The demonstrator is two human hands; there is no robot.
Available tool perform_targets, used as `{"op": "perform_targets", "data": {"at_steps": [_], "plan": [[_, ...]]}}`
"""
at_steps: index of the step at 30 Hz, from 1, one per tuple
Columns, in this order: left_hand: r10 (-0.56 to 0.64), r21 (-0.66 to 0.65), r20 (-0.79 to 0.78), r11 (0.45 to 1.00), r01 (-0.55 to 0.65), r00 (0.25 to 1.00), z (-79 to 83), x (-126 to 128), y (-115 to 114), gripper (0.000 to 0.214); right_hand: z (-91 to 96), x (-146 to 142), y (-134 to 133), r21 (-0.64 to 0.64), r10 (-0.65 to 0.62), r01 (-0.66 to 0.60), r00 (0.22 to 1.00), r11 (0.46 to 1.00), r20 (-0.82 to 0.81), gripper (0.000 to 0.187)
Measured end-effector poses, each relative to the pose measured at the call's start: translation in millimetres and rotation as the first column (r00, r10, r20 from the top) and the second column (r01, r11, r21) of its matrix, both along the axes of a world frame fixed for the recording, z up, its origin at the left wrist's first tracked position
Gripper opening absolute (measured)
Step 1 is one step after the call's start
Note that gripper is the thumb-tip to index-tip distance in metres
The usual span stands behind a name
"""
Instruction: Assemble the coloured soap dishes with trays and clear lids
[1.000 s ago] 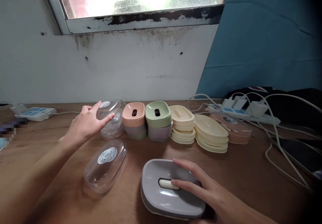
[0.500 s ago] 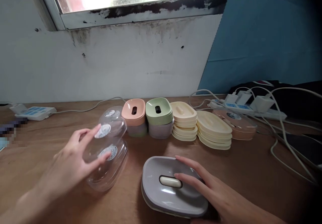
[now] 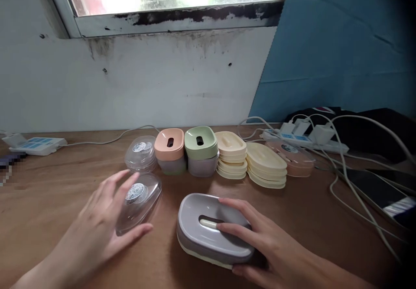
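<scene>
My left hand (image 3: 107, 219) is open, fingers spread, thumb stretched to the right. It hovers at the near left side of an oval clear plastic lid (image 3: 147, 193) with a round white label, partly hiding it. Behind that lies a small pile of clear lids (image 3: 139, 161), similarly labelled. My right hand (image 3: 256, 237) grips a grey oval slotted cover (image 3: 195, 230) from its right side, the thumb low at the near edge and a fingertip at the slot. A cream raised handle (image 3: 208, 223) shows in the slot, and a cream rim shows beneath the cover.
Along the back stand a peach slotted box (image 3: 169, 150), a green one (image 3: 201, 148), two stacks of cream lids (image 3: 231, 154) (image 3: 266, 165) and a peach box with a clear lid (image 3: 294, 161). Power strips (image 3: 39, 145) (image 3: 303, 141), white cables and phones (image 3: 377, 191) lie at the sides.
My left hand has drawn back slightly from the clear lids, which now lie lower and more separate. The grey cover has shifted left, and the cream handle sits deeper in its slot.
</scene>
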State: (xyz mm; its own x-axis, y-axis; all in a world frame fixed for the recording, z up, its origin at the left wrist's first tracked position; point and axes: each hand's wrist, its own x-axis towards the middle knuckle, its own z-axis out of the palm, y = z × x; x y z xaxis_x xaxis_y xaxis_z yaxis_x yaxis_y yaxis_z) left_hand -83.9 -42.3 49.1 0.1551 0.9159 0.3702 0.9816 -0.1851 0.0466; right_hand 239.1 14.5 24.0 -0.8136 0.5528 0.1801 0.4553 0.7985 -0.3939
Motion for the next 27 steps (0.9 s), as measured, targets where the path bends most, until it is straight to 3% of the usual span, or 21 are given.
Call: {"op": "perform_targets", "data": {"at_steps": [2, 4, 7, 9, 11, 14, 16, 17, 18, 19, 21, 24, 27], "plan": [[-0.301, -0.056, -0.019, 0.952, 0.3, 0.953, 11.4, 21, 11, 0.074, 2.5, -1, 1, -0.014, 0.009, -0.009, 1.0, 1.0, -0.007, 0.044], [-0.536, -0.268, 0.009, 0.812, 0.518, 0.844, 20.4, 48, 29, 0.086, 1.8, 0, 1, -0.021, 0.004, -0.005, 0.999, 1.0, -0.034, 0.044], [-0.632, -0.482, 0.102, 0.644, 0.594, 0.768, 28.5, 81, 59, 0.097, -4.9, 3, 0, -0.025, -0.044, 0.042, 0.996, 0.999, -0.079, 0.057], [-0.63, -0.526, 0.155, 0.599, 0.603, 0.761, 34.0, 91, 70, 0.095, -10.8, 7, -1, -0.045, -0.115, 0.111, 0.989, 0.993, -0.096, 0.08], [-0.59, -0.499, 0.203, 0.625, 0.601, 0.782, 43.6, 88, 72, 0.091, -15.5, 10, 0, -0.083, -0.178, 0.17, 0.979, 0.982, -0.102, 0.104], [-0.442, -0.415, 0.252, 0.754, 0.509, 0.861, 66.7, 67, 69, 0.076, -16.4, 11, 4, -0.117, -0.143, 0.131, 0.984, 0.984, -0.102, 0.111], [-0.247, -0.28, 0.226, 0.91, 0.305, 0.942, 82.5, 52, 72, 0.059, -12.2, 11, 6, -0.108, -0.049, 0.04, 0.995, 0.993, -0.084, 0.099], [-0.132, -0.17, 0.204, 0.971, 0.168, 0.97, 88.3, 47, 77, 0.052, -9.2, 11, 6, -0.101, -0.004, -0.003, 0.998, 0.995, -0.07, 0.09], [-0.013, -0.066, 0.191, 0.997, 0.026, 0.982, 92.0, 43, 85, 0.048, -6.0, 10, 6, -0.094, 0.03, -0.035, 0.998, 0.995, -0.056, 0.081], [0.09, 0.001, 0.184, 0.996, -0.092, 0.979, 93.2, 42, 94, 0.05, -2.9, 9, 6, -0.087, 0.053, -0.057, 0.998, 0.995, -0.045, 0.073], [0.213, 0.005, 0.169, 0.976, -0.217, 0.962, 88.7, 43, 113, 0.059, 1.5, 7, 3, -0.079, 0.054, -0.057, 0.998, 0.995, -0.034, 0.065], [0.262, -0.079, 0.068, 0.963, -0.257, 0.963, 72.7, 52, 135, 0.067, 2.1, 4, 0, -0.08, 0.002, -0.005, 0.999, 0.997, -0.032, 0.065], [0.291, -0.139, -0.066, 0.945, -0.297, 0.954, 60.2, 57, 141, 0.07, -0.9, 3, -1, -0.08, -0.037, 0.035, 0.999, 0.996, -0.021, 0.069]]}}
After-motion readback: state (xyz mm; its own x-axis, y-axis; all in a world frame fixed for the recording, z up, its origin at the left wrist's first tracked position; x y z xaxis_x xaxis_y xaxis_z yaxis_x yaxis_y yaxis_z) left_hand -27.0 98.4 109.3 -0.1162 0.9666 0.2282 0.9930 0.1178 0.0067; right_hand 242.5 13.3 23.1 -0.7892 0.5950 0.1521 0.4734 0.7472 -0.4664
